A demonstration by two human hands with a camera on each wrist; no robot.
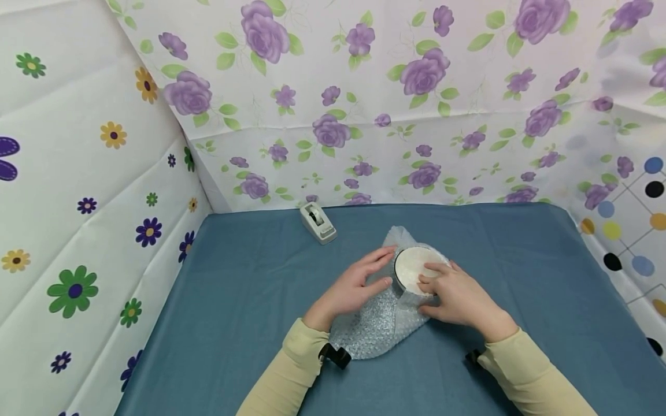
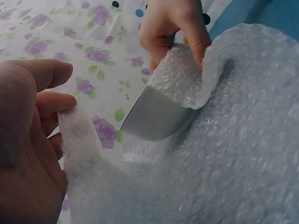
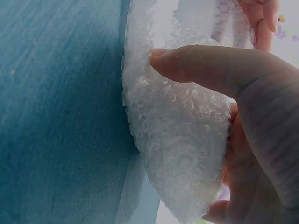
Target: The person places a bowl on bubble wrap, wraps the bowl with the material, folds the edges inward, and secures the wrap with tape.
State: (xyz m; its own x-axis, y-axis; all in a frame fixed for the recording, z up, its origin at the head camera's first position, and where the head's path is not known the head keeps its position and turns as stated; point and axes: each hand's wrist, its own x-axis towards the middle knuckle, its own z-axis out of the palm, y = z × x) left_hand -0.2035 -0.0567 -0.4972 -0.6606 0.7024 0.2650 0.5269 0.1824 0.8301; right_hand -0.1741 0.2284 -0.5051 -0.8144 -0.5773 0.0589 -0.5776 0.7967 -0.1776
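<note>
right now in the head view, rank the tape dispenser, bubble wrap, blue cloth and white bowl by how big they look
1. blue cloth
2. bubble wrap
3. white bowl, partly covered by the right hand
4. tape dispenser, which lies farther back, so its true size against the bowl is unsure

In the head view, the right hand (image 1: 463,296) covers part of the rim of the bowl (image 1: 411,267), and bubble wrap (image 1: 372,326) hides its side. The bottom edge crops both sleeves (image 1: 283,370). The tape end on the dispenser (image 1: 318,224) is too small to make out. The left wrist view cuts off the left hand (image 2: 28,140); the right wrist view hides the bowl behind wrap.
</note>
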